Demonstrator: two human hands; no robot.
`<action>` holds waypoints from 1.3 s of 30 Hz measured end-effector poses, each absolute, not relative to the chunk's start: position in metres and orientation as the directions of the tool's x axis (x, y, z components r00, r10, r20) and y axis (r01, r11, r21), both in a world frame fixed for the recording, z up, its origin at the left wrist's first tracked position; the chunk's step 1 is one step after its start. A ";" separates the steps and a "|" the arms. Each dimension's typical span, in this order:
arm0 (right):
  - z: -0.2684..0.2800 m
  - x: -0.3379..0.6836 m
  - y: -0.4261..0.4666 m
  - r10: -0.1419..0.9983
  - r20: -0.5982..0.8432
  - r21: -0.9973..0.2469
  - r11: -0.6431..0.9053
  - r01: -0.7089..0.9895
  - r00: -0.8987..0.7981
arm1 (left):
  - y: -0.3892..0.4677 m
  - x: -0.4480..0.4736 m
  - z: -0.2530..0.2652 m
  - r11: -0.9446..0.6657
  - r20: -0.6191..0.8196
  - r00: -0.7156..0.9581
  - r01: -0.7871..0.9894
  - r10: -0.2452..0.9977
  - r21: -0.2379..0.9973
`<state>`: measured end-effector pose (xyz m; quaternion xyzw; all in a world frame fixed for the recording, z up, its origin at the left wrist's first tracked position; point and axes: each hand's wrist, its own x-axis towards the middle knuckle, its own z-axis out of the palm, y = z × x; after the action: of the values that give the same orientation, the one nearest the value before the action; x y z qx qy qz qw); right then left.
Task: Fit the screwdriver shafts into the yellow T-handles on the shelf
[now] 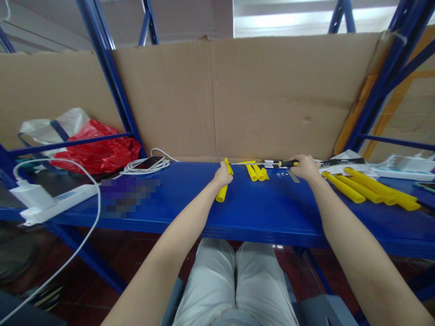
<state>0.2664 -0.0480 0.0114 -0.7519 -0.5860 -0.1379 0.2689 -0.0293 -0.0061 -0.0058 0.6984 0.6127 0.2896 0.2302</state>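
My left hand (222,175) is closed round a yellow tube (221,194), held at a tilt over the blue table. My right hand (305,167) grips the black and yellow handle of what looks like a long thin screwdriver (285,163). Its slim shaft points left and reaches close to the tube's upper end; whether they touch, I cannot tell. Between my hands lie a few short yellow tubes (252,173). Close to my right hand are a flat grey metal strip (294,176) and several small pale bits (282,174).
Several longer yellow tubes (343,187) lie at the right. White power strips (57,203) sit at both sides, the left one with a looping cable. A phone (151,162), coiled white cable and red bag (98,147) are at left. Cardboard (254,99) walls the back between blue posts.
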 end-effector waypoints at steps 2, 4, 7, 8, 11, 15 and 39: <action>0.012 0.267 -0.049 0.828 0.494 -0.225 -0.172 0.959 0.264 | -0.008 -0.030 -0.004 -0.143 0.114 0.090 0.732 0.989 0.666; 0.013 0.266 -0.050 0.828 0.502 -0.191 -0.176 0.966 0.250 | -0.010 -0.030 -0.002 -0.149 0.116 0.096 0.738 0.989 0.658; 0.013 0.262 -0.053 0.788 0.570 -0.130 -0.192 0.973 0.231 | -0.012 -0.029 0.000 -0.155 0.121 0.100 0.743 0.988 0.652; 0.014 0.261 -0.054 0.772 0.596 -0.109 -0.196 0.975 0.222 | -0.013 -0.029 0.000 -0.156 0.122 0.101 0.743 0.987 0.651; 0.013 0.258 -0.055 0.734 0.654 -0.052 -0.198 0.979 0.184 | -0.013 -0.028 0.000 -0.149 0.125 0.088 0.741 0.988 0.655; 0.011 0.259 -0.052 0.741 0.649 -0.036 -0.200 0.979 0.175 | -0.009 -0.028 -0.004 -0.131 0.134 0.056 0.739 0.989 0.660; 0.010 0.265 -0.048 0.852 0.499 -0.043 -0.158 0.987 0.158 | -0.012 -0.030 0.000 -0.116 0.141 0.034 0.771 0.989 0.626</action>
<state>0.2653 -0.0481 0.0103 -0.7385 -0.6224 -0.1831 0.1833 -0.0295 -0.0121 -0.0001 0.6923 0.6356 0.2809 0.1946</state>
